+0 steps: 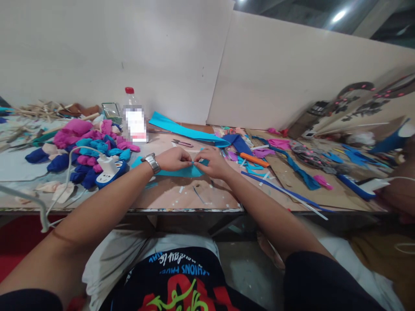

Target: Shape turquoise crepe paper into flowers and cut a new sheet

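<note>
Both hands meet over the middle of the table, pinching a turquoise fabric strip (181, 172) between thumbs and fingertips. My left hand (173, 160) wears a metal watch at the wrist and grips the strip's upper edge. Close beside it, my right hand (212, 163) has its fingers closed on the same strip, with the fingertips almost touching the left ones. Part of the strip is hidden behind the hands. Just beyond them lie small thread snips (182, 143) and a longer turquoise strip (186, 131).
Bundled coloured cloth pieces (78, 131), a power strip (112, 173) and a red-capped bottle (135, 116) stand to the left. An orange utility knife (254, 160), scraps and cardboard (285, 183) lie right. A white board (113, 52) rises behind. Another person's arm (400, 190) is at far right.
</note>
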`<action>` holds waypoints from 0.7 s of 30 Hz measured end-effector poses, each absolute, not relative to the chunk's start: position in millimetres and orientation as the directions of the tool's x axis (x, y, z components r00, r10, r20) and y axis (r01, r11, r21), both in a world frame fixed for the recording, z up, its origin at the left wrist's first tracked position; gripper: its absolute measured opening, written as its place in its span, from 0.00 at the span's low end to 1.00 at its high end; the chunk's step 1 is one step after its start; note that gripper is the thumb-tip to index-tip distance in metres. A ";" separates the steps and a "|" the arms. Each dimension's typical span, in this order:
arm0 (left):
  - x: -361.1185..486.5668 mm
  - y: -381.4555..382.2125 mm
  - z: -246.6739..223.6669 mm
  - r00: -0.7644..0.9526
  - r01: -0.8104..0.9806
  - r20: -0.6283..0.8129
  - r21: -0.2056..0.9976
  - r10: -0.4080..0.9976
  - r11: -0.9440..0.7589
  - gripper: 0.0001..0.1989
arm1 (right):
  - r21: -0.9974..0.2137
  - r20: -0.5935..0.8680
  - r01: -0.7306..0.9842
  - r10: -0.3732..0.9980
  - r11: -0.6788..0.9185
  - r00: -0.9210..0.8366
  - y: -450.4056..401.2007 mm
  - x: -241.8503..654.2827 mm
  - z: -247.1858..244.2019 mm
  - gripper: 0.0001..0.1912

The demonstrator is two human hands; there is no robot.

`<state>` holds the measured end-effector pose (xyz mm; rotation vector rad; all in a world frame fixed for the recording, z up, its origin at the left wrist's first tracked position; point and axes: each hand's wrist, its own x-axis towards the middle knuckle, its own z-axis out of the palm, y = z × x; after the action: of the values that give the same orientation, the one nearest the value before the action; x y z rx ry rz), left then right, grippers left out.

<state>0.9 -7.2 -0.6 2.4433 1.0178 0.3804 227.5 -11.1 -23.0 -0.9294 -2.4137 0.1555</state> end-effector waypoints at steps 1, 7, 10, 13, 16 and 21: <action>1.1 -7.2 -1.0 0.687 0.594 0.076 0.515 0.723 -0.618 0.18 | -0.286 0.451 0.591 0.650 0.755 -0.612 -11.6 227.0 -22.6 0.07; 1.7 -6.4 -4.1 0.673 0.594 0.085 0.530 0.735 -0.605 0.20 | -0.265 0.467 0.603 0.647 0.752 -0.602 -13.4 227.0 -21.1 0.05; 1.7 -6.1 -5.2 0.673 0.588 0.099 0.530 0.733 -0.612 0.19 | -0.248 0.483 0.605 0.638 0.757 -0.600 -14.2 227.5 -20.4 0.05; 2.1 -5.8 -5.6 0.675 0.589 0.121 0.506 0.728 -0.630 0.19 | -0.234 0.509 0.612 0.631 0.755 -0.585 -14.9 227.3 -19.8 0.06; 3.0 -6.1 -5.6 0.674 0.589 0.138 0.493 0.726 -0.641 0.19 | -0.219 0.527 0.619 0.625 0.755 -0.576 -15.2 226.9 -19.5 0.06; 4.0 -7.6 -5.1 0.669 0.603 0.139 0.473 0.730 -0.642 0.17 | -0.225 0.520 0.618 0.629 0.754 -0.578 -15.1 226.4 -20.2 0.05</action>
<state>4.0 -7.6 -5.1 2.4959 1.0465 0.4507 226.4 -15.1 -20.2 -0.9328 -2.3621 0.0249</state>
